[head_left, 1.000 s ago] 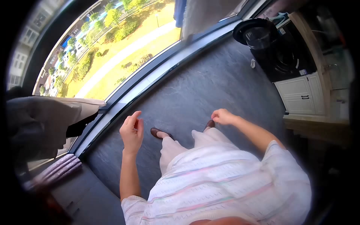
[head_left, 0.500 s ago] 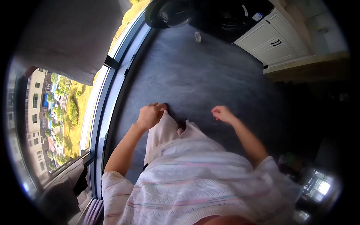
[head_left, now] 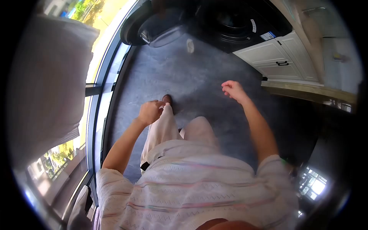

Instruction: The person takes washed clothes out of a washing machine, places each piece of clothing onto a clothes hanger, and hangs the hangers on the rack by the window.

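My left hand (head_left: 150, 112) hangs in front of my left thigh, its back toward me and the fingers curled in; no object shows in it. Out over the dark floor to the right is my right hand (head_left: 234, 91), loosely closed with the fingers bent together and nothing visible in them. Neither hand touches anything apart from my own clothes, and whether the left one brushes the trousers (head_left: 159, 126) I cannot tell. A small whitish item (head_left: 190, 45), perhaps a sock, lies on the grey floor (head_left: 153, 73) well ahead of both hands.
Ahead stands a black front-loading washing machine (head_left: 245, 40), its round door (head_left: 161, 32) swung out to the left. White cabinets (head_left: 268, 57) adjoin it under a counter. Along the left run a window frame (head_left: 100, 76) and hanging grey cloth (head_left: 50, 80).
I have stepped forward, so the washing machine, cabinets and whitish item look nearer. My right hand has swung up and forward; my left hand has shifted only slightly. More hanging cloth shows on the left.
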Motion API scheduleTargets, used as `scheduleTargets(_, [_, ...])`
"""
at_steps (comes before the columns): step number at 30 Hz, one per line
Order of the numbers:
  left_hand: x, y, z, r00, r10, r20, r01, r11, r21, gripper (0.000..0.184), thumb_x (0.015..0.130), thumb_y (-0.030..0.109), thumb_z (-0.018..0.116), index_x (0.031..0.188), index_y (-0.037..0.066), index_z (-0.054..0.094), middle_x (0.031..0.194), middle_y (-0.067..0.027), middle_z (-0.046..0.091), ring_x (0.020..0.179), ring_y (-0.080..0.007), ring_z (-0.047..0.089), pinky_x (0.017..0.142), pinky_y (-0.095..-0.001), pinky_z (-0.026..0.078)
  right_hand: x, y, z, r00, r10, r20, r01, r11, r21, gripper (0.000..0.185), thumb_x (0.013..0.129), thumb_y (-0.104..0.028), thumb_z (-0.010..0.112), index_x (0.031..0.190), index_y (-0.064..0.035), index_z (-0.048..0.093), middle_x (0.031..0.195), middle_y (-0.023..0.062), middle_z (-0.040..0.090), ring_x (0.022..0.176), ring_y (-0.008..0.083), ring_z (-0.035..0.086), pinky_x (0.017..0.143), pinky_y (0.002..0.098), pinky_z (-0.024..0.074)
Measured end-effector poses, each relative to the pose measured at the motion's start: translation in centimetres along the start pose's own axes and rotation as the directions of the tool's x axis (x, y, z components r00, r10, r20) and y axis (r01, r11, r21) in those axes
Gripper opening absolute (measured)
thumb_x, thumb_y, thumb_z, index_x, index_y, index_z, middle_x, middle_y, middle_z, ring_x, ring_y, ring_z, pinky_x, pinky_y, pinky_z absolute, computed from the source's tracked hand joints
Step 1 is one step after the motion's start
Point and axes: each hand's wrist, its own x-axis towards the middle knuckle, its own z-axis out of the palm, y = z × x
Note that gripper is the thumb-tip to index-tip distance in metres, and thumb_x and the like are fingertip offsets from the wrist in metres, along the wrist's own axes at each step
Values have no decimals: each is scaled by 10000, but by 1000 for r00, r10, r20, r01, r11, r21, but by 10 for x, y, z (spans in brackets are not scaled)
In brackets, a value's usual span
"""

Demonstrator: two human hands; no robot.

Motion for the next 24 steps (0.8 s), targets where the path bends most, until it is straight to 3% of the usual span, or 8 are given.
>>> scheduleTargets(5, [59, 14, -23, 995, -82, -48, 78, 994, -76, 214, 720, 86, 551, 924, 93, 615, 768, -108, 592, 688, -292, 571, 619, -384, 452, 86, -18, -48, 997, 68, -21, -70, 989, -127, 168, 774, -104, 544, 917, -36, 599, 724, 12, 589, 570, 74, 531, 453, 227, 405])
scheduleTargets(7, [79, 12, -14, 982, -182, -53, 176, 979, -103, 158, 741, 116, 539, 883, 120, 606, 788, -95, 596, 714, -292, 576, 630, -394, 456, 135, -26, -70, 996, 21, -82, -40, 969, -242, 154, 766, -99, 552, 894, -43, 616, 713, 35, 605, 580, 112, 553, 539, 249, 453])
scheduleTargets(11, [100, 20, 27, 918, -384, -99, 357, 910, -212, 151, 746, 118, 529, 878, 133, 600, 796, -97, 594, 721, -297, 577, 633, -395, 458, 266, -11, -118, 993, -80, -89, 25, 866, -499, 176, 741, -124, 552, 895, -102, 634, 825, 85, 641, 766, 208, 605, 699, 300, 471])
scheduleTargets(12, [106, 25, 44, 898, -417, -141, 381, 896, -227, 166, 738, 105, 535, 887, 115, 607, 776, -103, 594, 702, -288, 578, 627, -387, 457, 290, -23, -126, 978, -177, -108, 67, 764, -642, 187, 731, -139, 552, 895, -106, 637, 888, 104, 635, 873, 257, 591, 770, 325, 458])
scheduleTargets(15, [135, 54, 90, 770, -629, -105, 534, 726, -433, 185, 729, 99, 545, 899, 97, 619, 751, -104, 597, 686, -274, 584, 624, -374, 457, 380, -37, -151, 975, -221, -24, 126, 640, -758, 247, 740, -144, 535, 975, -144, 613, 977, 120, 611, 933, 280, 570, 813, 348, 447])
scheduleTargets(21, [227, 126, 193, 705, -708, -46, 485, 528, -697, 185, 721, 88, 553, 891, 84, 627, 752, -129, 603, 622, -291, 581, 599, -375, 463, 499, -66, -176, 987, -153, 52, 107, 376, -921, 528, 756, -95, 455, 1270, -199, 395, 1232, 136, 469, 1136, 305, 442, 940, 379, 365])
scheduleTargets(23, [247, 142, 221, 722, -691, 35, 483, 467, -740, 174, 727, 82, 552, 885, 82, 625, 745, -134, 598, 623, -290, 583, 599, -371, 461, 544, -52, -184, 982, -183, 50, 94, 239, -966, 575, 742, -142, 489, 1298, -136, 344, 1155, 181, 514, 1069, 332, 488, 897, 389, 393])
scheduleTargets(24, [255, 146, 233, 723, -685, 88, 495, 424, -759, 173, 729, 82, 552, 886, 81, 624, 741, -135, 597, 622, -289, 582, 599, -367, 461, 558, -54, -182, 999, -31, 25, 32, 254, -967, 600, 793, -91, 373, 1360, -210, 218, 1259, 187, 424, 1169, 329, 406, 972, 396, 320])
